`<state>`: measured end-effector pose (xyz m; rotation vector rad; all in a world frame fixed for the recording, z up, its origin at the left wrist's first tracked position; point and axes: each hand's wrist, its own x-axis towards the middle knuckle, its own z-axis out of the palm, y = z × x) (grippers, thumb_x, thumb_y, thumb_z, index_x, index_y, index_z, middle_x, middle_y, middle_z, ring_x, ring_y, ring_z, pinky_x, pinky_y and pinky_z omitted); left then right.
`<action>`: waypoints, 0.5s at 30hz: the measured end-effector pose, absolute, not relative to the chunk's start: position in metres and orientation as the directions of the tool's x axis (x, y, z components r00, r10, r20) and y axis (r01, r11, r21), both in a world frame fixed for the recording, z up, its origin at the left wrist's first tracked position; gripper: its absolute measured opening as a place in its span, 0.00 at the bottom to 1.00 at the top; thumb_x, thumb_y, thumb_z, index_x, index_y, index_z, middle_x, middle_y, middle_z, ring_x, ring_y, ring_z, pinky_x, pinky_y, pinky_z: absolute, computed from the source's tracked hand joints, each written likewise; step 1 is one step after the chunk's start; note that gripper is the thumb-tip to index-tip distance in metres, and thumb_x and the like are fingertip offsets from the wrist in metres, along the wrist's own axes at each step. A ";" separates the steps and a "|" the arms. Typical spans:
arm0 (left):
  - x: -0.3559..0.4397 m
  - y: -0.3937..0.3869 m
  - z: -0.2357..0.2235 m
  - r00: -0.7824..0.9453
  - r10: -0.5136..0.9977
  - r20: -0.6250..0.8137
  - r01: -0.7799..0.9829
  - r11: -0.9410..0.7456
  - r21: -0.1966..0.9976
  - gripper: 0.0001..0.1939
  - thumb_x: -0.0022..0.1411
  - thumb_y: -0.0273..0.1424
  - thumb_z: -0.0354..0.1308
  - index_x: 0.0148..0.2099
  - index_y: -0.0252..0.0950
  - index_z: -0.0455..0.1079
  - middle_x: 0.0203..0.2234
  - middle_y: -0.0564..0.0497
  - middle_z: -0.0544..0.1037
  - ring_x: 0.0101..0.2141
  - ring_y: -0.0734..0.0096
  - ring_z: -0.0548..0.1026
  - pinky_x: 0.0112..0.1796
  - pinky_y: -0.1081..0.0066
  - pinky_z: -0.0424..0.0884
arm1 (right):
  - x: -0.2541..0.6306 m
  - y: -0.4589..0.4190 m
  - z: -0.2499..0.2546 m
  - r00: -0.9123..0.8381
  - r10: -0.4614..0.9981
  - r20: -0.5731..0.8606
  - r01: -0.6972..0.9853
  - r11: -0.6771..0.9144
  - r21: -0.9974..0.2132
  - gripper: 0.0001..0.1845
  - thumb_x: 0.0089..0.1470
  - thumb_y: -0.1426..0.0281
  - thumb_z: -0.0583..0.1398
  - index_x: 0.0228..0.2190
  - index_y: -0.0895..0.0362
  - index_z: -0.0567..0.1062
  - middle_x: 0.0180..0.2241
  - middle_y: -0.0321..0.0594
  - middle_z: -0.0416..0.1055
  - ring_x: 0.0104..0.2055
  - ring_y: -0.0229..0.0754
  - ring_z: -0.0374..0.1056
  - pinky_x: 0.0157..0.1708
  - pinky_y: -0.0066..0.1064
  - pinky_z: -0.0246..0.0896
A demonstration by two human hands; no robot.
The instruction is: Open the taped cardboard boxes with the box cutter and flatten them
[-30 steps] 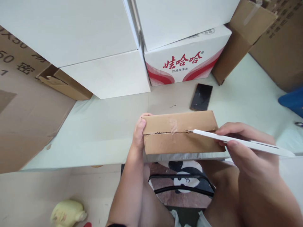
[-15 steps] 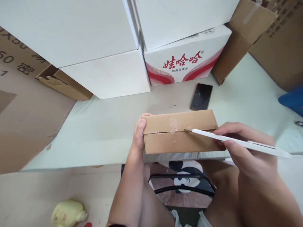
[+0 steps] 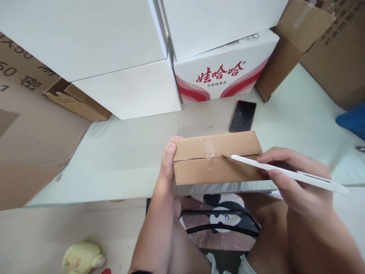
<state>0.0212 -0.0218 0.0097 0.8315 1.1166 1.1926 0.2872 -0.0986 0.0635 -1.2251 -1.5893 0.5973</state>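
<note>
A small brown cardboard box (image 3: 196, 173) is held at the table's front edge, its flap seam facing up. My left hand (image 3: 168, 160) grips the left end of it, thumb on the near side and fingers behind. A strip of clear tape (image 3: 209, 149) crosses the seam near the middle. My right hand (image 3: 299, 179) is closed around a slim white utility knife (image 3: 273, 167). The knife's thin metal blade touches the seam just right of the tape. Part of the handle is hidden by my fingers.
A black phone (image 3: 243, 116) lies behind the box. White cartons (image 3: 137, 95) and a red-and-white water carton (image 3: 222, 76) stand at the back. Brown cartons (image 3: 34, 133) flank both sides. A blue object (image 3: 352, 122) sits far right; a yellow bottle (image 3: 82, 257) lies on the floor.
The knife and my right hand have shifted slightly left, bringing the blade tip closer to the tape. The box's right end has risen a little. My left hand keeps its grip.
</note>
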 end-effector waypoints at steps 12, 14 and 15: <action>0.021 -0.020 0.007 -0.021 0.970 -0.244 -0.265 0.230 0.936 0.26 0.56 0.57 0.59 0.43 0.40 0.72 0.34 0.48 0.78 0.35 0.60 0.77 0.37 0.62 0.73 | 0.285 -0.097 0.062 0.031 0.913 0.407 0.403 0.361 -0.841 0.05 0.61 0.67 0.62 0.36 0.52 0.79 0.27 0.35 0.75 0.24 0.36 0.67 0.20 0.27 0.59; 0.021 -0.020 0.007 -0.020 0.967 -0.253 -0.264 0.239 0.934 0.27 0.56 0.57 0.59 0.43 0.40 0.72 0.34 0.48 0.78 0.34 0.60 0.77 0.37 0.62 0.73 | 0.285 -0.097 0.062 0.040 0.913 0.406 0.396 0.358 -0.845 0.06 0.61 0.66 0.62 0.36 0.52 0.79 0.26 0.35 0.75 0.23 0.36 0.66 0.20 0.27 0.58; 0.021 -0.020 0.008 -0.021 0.966 -0.257 -0.263 0.243 0.934 0.27 0.56 0.57 0.59 0.43 0.39 0.72 0.34 0.48 0.78 0.34 0.60 0.77 0.37 0.62 0.73 | 0.285 -0.097 0.063 0.044 0.915 0.402 0.393 0.354 -0.849 0.06 0.61 0.66 0.62 0.35 0.52 0.79 0.26 0.35 0.74 0.23 0.36 0.66 0.19 0.26 0.58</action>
